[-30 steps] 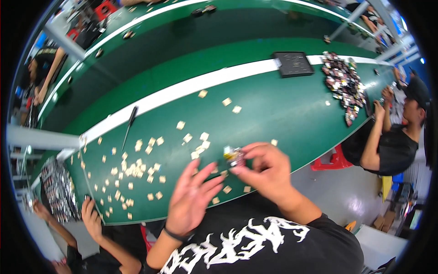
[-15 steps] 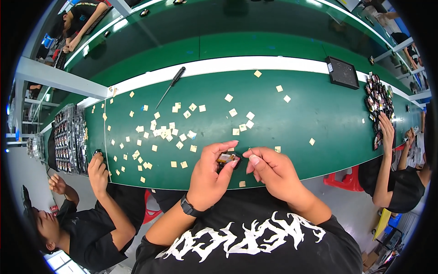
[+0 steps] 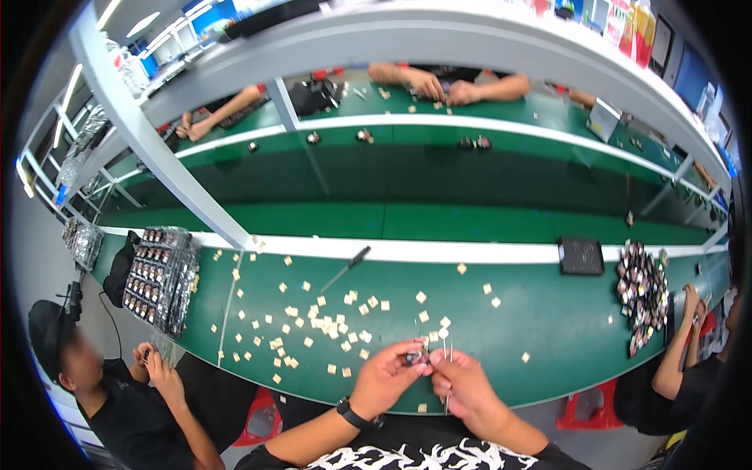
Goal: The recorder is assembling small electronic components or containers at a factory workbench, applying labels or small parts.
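Note:
My left hand (image 3: 384, 382) grips a small dark electronic part (image 3: 416, 357) between thumb and fingers, just above the near edge of the green table. Close against it, my right hand (image 3: 465, 385) is closed on thin metal tweezers (image 3: 446, 338). Their two prongs point away from me, and the back end shows below the fingers. Fine detail on the part is blurred and partly covered by fingertips. Many small pale square pads (image 3: 329, 323) lie scattered on the table, mostly ahead and to the left of my hands.
A screwdriver (image 3: 345, 270) lies beyond the pads. Farther right are a black tray (image 3: 581, 256) and a heap of small dark parts (image 3: 641, 296). Filled trays (image 3: 159, 280) are stacked at left. A grey post (image 3: 160, 153) rises there. Co-workers sit on both sides and opposite.
The view has tilted up, bringing in the overhead shelf and hands across the table. My right hand has come up against the left, and the tweezers now show plainly.

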Demonstrator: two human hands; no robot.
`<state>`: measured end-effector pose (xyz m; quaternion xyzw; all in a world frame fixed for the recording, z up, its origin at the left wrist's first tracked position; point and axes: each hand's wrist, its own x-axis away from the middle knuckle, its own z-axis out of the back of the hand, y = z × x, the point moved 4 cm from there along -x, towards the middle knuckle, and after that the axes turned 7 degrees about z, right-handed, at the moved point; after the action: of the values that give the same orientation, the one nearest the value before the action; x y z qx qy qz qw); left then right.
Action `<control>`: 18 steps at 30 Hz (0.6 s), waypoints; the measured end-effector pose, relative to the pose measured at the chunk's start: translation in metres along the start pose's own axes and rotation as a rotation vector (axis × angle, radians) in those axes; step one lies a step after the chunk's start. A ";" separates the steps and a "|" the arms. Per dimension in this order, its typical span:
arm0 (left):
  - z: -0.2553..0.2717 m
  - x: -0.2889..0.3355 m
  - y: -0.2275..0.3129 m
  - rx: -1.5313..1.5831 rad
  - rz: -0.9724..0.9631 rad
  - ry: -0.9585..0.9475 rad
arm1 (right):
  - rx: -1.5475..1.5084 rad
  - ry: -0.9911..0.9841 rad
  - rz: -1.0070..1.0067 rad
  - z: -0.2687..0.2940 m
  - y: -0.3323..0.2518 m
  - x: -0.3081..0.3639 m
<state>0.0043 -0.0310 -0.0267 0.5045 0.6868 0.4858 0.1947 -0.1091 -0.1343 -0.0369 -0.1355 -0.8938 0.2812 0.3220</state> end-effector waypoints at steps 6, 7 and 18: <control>0.006 -0.005 -0.015 -0.081 -0.027 0.115 | -0.042 -0.002 0.013 0.000 0.011 -0.006; 0.013 -0.012 -0.015 -0.099 -0.034 0.135 | 0.020 0.013 0.098 0.000 0.003 -0.010; 0.027 -0.024 -0.002 -0.270 -0.163 0.223 | 0.502 -0.116 0.147 -0.019 -0.025 -0.025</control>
<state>0.0341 -0.0392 -0.0460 0.3596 0.6711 0.6091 0.2221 -0.0791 -0.1575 -0.0226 -0.0996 -0.8007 0.5240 0.2726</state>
